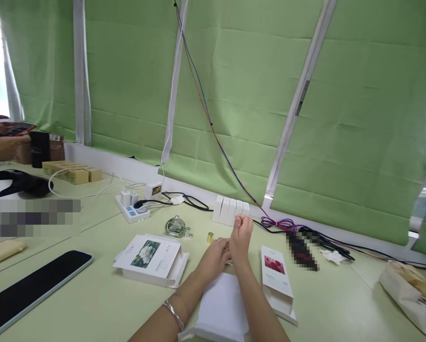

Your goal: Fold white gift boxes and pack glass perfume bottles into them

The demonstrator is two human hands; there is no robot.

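Observation:
My left hand (215, 256) is closed low over the table, its fingers curled round something I cannot make out. Right beside it, my right hand (241, 237) is raised in a fist, and what it grips, if anything, is hidden. Under my forearms lies an open white box (222, 304). To the left is a white box with a white flower picture (150, 259), and to the right one with a pink flower picture (277, 280). A small gold cap (210, 237) stands just behind my left hand. A round glass bottle (175, 227) stands farther back, with small silver pieces beside it.
Small white boxes (230, 210) stand in a row at the back. A power strip (132, 209) with plugs, a long black-faced device (38, 289) and yellow boxes (79, 176) are on the left. Cables and a cloth bag (408, 294) lie right. Another person's hand (2, 142) shows far left.

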